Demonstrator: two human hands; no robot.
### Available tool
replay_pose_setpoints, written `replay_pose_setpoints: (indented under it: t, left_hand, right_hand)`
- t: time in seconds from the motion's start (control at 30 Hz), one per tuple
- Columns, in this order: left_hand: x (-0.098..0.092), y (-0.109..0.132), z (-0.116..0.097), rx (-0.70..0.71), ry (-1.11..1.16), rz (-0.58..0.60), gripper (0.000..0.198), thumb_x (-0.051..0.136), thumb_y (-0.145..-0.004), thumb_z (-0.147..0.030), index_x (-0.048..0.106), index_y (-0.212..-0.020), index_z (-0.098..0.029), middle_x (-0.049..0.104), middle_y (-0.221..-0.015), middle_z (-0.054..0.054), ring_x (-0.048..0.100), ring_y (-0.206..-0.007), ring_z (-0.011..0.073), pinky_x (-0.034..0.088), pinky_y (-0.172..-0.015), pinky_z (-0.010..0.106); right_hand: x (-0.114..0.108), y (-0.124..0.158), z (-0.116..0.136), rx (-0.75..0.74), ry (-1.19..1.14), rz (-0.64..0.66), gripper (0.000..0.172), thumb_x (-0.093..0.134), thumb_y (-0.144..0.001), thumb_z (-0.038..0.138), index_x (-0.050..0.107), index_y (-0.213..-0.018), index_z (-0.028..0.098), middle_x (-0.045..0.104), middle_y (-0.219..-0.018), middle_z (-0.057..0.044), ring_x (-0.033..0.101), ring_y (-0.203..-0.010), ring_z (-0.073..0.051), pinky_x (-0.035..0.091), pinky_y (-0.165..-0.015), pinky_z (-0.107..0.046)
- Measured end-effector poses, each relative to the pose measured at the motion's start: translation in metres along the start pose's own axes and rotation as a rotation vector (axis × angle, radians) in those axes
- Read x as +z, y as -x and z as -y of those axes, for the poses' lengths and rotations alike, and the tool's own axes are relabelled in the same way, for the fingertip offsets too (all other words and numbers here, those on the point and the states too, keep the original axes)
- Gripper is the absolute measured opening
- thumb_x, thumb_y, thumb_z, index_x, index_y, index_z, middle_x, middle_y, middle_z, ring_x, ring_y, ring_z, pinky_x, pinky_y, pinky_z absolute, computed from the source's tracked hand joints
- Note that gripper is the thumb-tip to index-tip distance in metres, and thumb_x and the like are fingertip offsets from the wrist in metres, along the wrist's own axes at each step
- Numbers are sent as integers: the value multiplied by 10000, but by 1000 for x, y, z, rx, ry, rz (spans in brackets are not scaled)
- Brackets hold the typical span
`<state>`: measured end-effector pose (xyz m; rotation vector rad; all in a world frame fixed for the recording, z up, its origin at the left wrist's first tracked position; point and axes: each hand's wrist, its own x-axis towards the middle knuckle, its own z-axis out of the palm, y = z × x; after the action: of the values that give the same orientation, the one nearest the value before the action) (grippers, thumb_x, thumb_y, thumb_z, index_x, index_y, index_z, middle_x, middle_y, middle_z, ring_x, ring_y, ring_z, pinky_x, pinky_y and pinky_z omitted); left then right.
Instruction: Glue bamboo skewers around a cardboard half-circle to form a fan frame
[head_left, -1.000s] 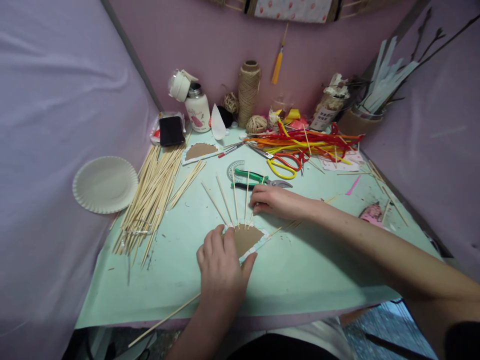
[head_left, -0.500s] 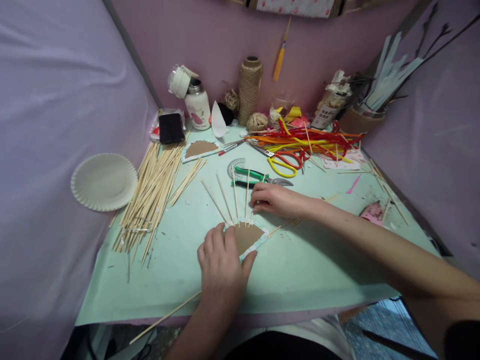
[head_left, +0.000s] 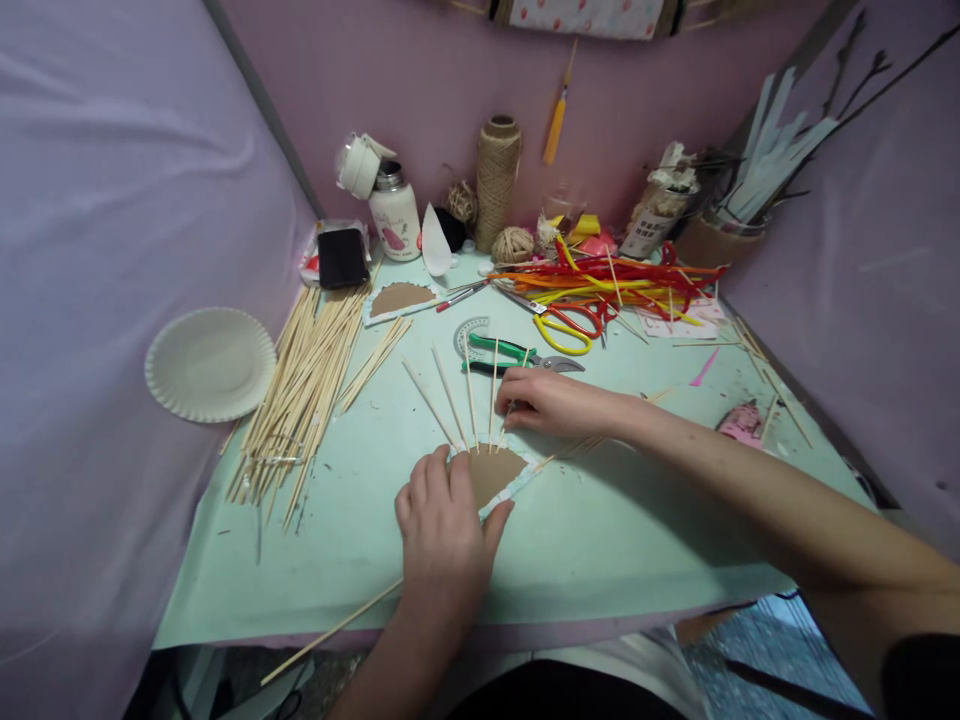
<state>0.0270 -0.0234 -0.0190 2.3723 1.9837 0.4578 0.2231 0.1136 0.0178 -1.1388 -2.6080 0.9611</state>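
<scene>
A brown cardboard half-circle (head_left: 496, 474) with a pale scalloped edging lies on the table in front of me. My left hand (head_left: 446, 515) rests over its left side, fingers bent on the upper edge and thumb by the lower edge, holding it. Several thin bamboo sticks (head_left: 471, 400) fan out from its curved edge. My right hand (head_left: 536, 402) pinches one more bamboo stick (head_left: 524, 358), whose lower end meets the cardboard's upper right edge; the fingers cover its middle. Just beyond the sticks lie green-handled pruning shears (head_left: 517, 350) and a clear protractor (head_left: 469, 334).
To the left are a large pile of bamboo sticks (head_left: 304, 390) and a white paper plate (head_left: 211, 364). Farther back are a second edged cardboard piece (head_left: 401, 298), scissors (head_left: 564, 334), coloured strips (head_left: 622, 280), a twine spool (head_left: 498, 185) and a bottle (head_left: 396, 220). One stick (head_left: 330, 635) overhangs the front edge.
My right hand has shifted very slightly to the left along with the stick it pinches. The left hand and the cardboard have stayed in place.
</scene>
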Motion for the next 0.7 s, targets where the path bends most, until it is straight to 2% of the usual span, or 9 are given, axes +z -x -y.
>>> replay_pose_setpoints:
  t: [0.27, 0.7]
  left_hand:
    - [-4, 0, -3, -15, 18, 2, 436, 654, -880, -404, 550, -1218, -150, 583, -1283, 189, 516, -1201, 340, 422, -938, 483]
    - [-6, -1, -5, -17, 18, 25, 480, 702, -851, -399, 536, -1219, -140, 581, -1303, 180, 510, -1222, 343, 427, -946, 496]
  right_hand:
    - [1, -2, 6, 4, -11, 38, 45, 657, -872, 175, 691, -844, 166, 628, -912, -59, 590, -850, -178, 447, -786, -295]
    - [3, -10, 13, 101, 104, 54, 39, 690, -827, 167, 703, -791, 163, 627, -876, -58, 581, -838, -186, 409, -752, -273]
